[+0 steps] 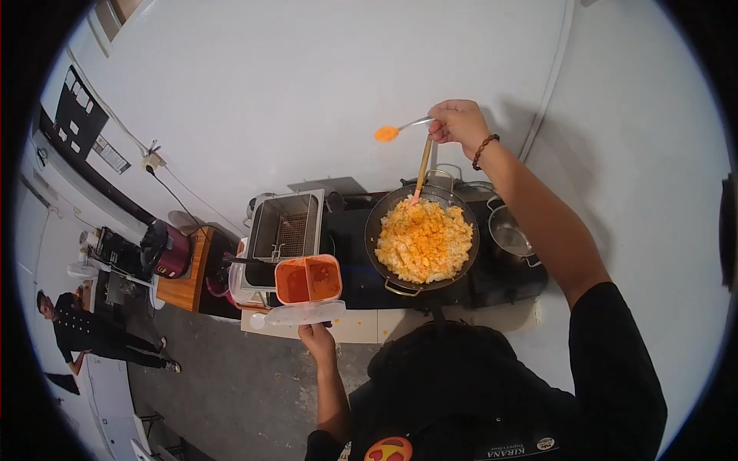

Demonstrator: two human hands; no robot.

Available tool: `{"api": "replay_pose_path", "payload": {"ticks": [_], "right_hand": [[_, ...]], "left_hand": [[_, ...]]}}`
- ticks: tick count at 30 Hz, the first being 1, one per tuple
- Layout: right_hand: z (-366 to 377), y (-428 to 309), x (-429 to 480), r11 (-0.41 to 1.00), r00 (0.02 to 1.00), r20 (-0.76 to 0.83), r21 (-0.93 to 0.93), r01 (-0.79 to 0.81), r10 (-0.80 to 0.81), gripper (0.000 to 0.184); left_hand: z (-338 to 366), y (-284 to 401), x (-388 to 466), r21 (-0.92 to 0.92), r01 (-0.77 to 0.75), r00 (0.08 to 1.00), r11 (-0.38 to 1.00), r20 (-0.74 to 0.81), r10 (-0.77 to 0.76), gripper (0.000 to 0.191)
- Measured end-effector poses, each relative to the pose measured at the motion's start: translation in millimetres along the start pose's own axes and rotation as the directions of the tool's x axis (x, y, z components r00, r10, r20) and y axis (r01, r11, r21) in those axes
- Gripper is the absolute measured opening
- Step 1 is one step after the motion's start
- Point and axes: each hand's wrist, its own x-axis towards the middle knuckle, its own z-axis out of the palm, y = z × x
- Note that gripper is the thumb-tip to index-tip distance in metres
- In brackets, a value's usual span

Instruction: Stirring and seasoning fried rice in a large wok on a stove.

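Note:
My right hand [458, 124] is raised beyond the pan and grips the handle of a metal spoon [416, 122]. Orange powder [386, 133] heaps its bowl. Below it, a wok [369, 236] on the stove is full of rice [424, 248], whitish at the edges with orange powder over the middle. A spatula with a wooden handle [425, 161] and a pink head leans in the wok. My left hand [318, 343] holds up an orange two-compartment container [308, 301] with red-orange contents; its translucent lid [305, 312] hangs open and hides part of my fingers.
Left of the stove stands a deep fryer with a wire basket [288, 227]. A metal pot [510, 230] sits right of the wok. A maroon rice cooker [167, 248] rests on a wooden cabinet [181, 291]. Another person [86, 328] stands at far left. A white wall [323, 75] rises behind.

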Motion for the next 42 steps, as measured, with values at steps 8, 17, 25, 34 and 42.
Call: {"api": "replay_pose_path", "payload": {"ticks": [8,17,25,34,42], "right_hand": [[-42.5,-0.3,-3.6,0.999,1.000,-0.027,-0.039,0.004,-0.005,0.017],[-79.5,30.6,-25.4,0.995,0.997,-0.082,-0.097,-0.020,0.012,0.013],[-95.9,34.4,-26.7,0.992,0.992,-0.127,-0.122,-0.014,-0.001,0.011],[-79.6,17.9,-19.9,0.977,0.992,-0.057,-0.184,0.104,-0.117,0.012],[-34.1,26.6,-6.1,0.889,0.934,0.139,-0.287,0.356,-0.329,0.012]], "left_hand": [[16.5,-3.8,5.8,-0.016,0.001,0.999,1.000,0.045,0.000,0.024],[30.9,-14.4,13.8,0.019,-0.073,0.995,0.997,0.075,0.071,0.018],[38.1,-3.3,14.3,0.078,-0.134,0.983,0.988,0.134,0.123,0.021],[32.8,-7.4,11.5,0.086,-0.174,0.978,0.981,0.130,0.162,0.019],[26.6,-1.6,7.1,0.091,-0.098,0.993,0.991,0.073,0.092,0.023]]}}
